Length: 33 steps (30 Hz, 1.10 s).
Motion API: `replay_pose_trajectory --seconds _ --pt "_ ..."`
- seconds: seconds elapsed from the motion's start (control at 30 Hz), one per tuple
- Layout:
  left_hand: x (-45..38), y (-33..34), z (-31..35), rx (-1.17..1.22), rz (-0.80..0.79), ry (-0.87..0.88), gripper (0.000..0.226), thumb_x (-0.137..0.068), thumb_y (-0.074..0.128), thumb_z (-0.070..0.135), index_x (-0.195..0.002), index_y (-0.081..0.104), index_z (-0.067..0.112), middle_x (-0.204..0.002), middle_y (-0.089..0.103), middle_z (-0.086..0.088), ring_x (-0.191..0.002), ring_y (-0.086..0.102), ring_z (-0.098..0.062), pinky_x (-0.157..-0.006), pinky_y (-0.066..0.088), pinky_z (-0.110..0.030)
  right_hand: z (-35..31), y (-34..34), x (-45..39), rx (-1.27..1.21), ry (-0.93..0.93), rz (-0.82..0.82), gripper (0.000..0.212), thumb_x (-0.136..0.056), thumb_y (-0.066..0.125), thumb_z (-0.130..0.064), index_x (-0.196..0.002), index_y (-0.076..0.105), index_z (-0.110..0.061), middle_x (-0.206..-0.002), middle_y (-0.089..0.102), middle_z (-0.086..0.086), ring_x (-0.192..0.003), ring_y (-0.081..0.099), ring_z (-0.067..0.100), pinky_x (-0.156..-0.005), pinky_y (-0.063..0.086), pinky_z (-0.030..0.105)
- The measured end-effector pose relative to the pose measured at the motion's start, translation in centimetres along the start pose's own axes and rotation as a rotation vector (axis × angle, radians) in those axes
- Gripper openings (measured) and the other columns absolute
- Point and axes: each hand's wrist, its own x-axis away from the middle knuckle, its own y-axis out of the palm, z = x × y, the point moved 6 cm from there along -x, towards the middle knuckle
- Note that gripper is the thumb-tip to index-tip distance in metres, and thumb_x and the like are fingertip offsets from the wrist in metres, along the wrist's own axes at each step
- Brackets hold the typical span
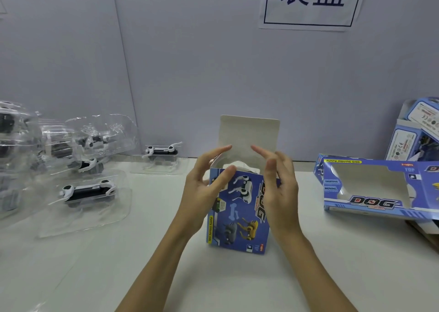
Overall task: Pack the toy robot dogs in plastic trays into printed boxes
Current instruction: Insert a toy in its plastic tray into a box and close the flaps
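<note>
Standing between hands: printed box (238, 210) was upright on its end, top flap (249, 133) raised.
Left hand (202, 188): fingers straight, thumb touching the box's open edge; gripped nothing.
Right hand (281, 185): relaxed, loosely open against the box's side.
Contents: something white showed inside, likely a tray.
Spare dogs in trays (89, 193): well left of the left hand.
Empty box (370, 188): right of the right hand.
Risk: unheld box could tip; flap could snag on the tray's rim.

Beyond your fingers stands a pale grey-blue wall (190, 62), a white paper sign (311, 2) with dark blue characters taped high to their right; beneath them, a white tabletop (237, 283), evenly lit.
</note>
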Motion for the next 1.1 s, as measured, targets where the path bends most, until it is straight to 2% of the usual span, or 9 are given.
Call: replay_pose_trajectory --seconds 0.1,0.2,0.3,0.37,0.43,0.53,0.77,0.93,1.1 --pt "0.2 -0.1 -0.4 0.013 0.01 -0.03 0.027 -0.1 0.066 0.044 -0.122 0.067 0.028 -0.14 0.058 0.006 -0.126 0.064 -0.032 -0.081 0.064 -0.049 0.4 0.4 0.1 -0.141 0.1 -0.049 0.055 -0.102 0.037 -0.064 -0.116 0.077 -0.029 -0.134 0.056 0.003 -0.126 0.062 0.023 -0.096 0.057 0.048" --pt "0.1 -0.1 0.1 -0.03 0.071 -0.002 0.033 -0.091 0.064 0.059 -0.091 0.067 0.026 -0.135 0.06 0.011 -0.133 0.057 -0.009 -0.073 0.062 -0.031 0.1 0.1 0.0 -0.086 0.071 -0.011 0.036 -0.103 0.044 -0.032 -0.113 0.077 -0.028 -0.128 0.062 0.004 -0.122 0.057 0.009 -0.094 0.05 0.028" --pt "-0.1 0.2 0.0 -0.003 0.072 -0.004 0.028 -0.092 0.06 0.053 -0.082 0.068 0.028 -0.134 0.057 0.022 -0.132 0.055 0.001 -0.068 0.06 -0.023 0.1 0.0 0.0 -0.285 0.08 0.023 0.04 -0.095 0.05 -0.015 -0.132 0.055 -0.031 -0.121 0.064 0.003 -0.103 0.064 0.032 -0.085 0.056 0.057" --pt "-0.2 0.2 -0.2 0.023 0.067 -0.009 0.015 -0.094 0.06 0.043 -0.092 0.069 0.031 -0.132 0.057 0.026 -0.125 0.063 -0.009 -0.066 0.061 -0.028 0.3 0.0 -0.3 -0.421 0.108 0.026 0.053 -0.093 0.052 -0.01 -0.14 0.045 -0.033 -0.12 0.066 0.0 -0.103 0.067 0.028 -0.083 0.058 0.054" --pt "-0.3 0.2 0.1 0.084 0.055 0.013 0.021 -0.097 0.062 0.035 -0.117 0.058 0.034 -0.128 0.06 0.018 -0.108 0.073 -0.023 -0.064 0.062 -0.035 0.5 0.0 -0.4 -0.412 0.14 0.018 0.049 -0.092 0.052 -0.014 -0.136 0.052 -0.035 -0.119 0.069 -0.008 -0.107 0.069 0.02 -0.079 0.059 0.038" --pt "-0.4 0.1 0.6 0.082 0.023 0.026 0.056 -0.093 0.073 0.047 -0.142 0.046 0.044 -0.125 0.061 0.004 -0.105 0.071 -0.037 -0.068 0.063 -0.054 1.0 0.0 -0.1 -0.38 0.125 0.005 0.021 -0.097 0.048 -0.02 -0.111 0.063 -0.023 -0.122 0.07 -0.003 -0.111 0.068 0.029 -0.076 0.06 0.042" --pt "-0.3 -0.3 -0.3 0.142 -0.213 -0.116 0.056 -0.069 0.086 0.064 -0.112 0.067 0.033 -0.144 0.054 0.012 -0.13 0.062 -0.029 -0.078 0.063 -0.037 2.3 -0.1 0.4 -0.492 0.168 0.016 0.033 -0.1 0.037 -0.025 -0.108 0.061 -0.003 -0.137 0.066 0.001 -0.116 0.069 0.031 -0.068 0.059 0.026" --pt "-0.6 -0.2 -0.5 0.08 -0.066 -0.066 0.035 -0.089 0.068 0.055 -0.117 0.064 0.034 -0.14 0.06 0.017 -0.126 0.066 -0.025 -0.073 0.064 -0.035 2.0 -0.8 0.1 -0.327 0.123 0.008 0.038 -0.103 0.036 -0.038 -0.107 0.067 -0.016 -0.134 0.068 -0.003 -0.117 0.069 0.027 -0.082 0.059 0.043" --pt "0.0 -1.9 0.1 -0.229 0.345 0.107 0.043 -0.092 0.068 0.059 -0.121 0.05 0.033 -0.123 0.064 0.014 -0.108 0.07 -0.017 -0.078 0.06 -0.028 0.9 0.0 0.2 -0.024 0.039 0.003 0.035 -0.094 0.067 -0.048 -0.121 0.065 -0.025 -0.12 0.062 0.0 -0.11 0.069 0.02 -0.072 0.06 0.027"
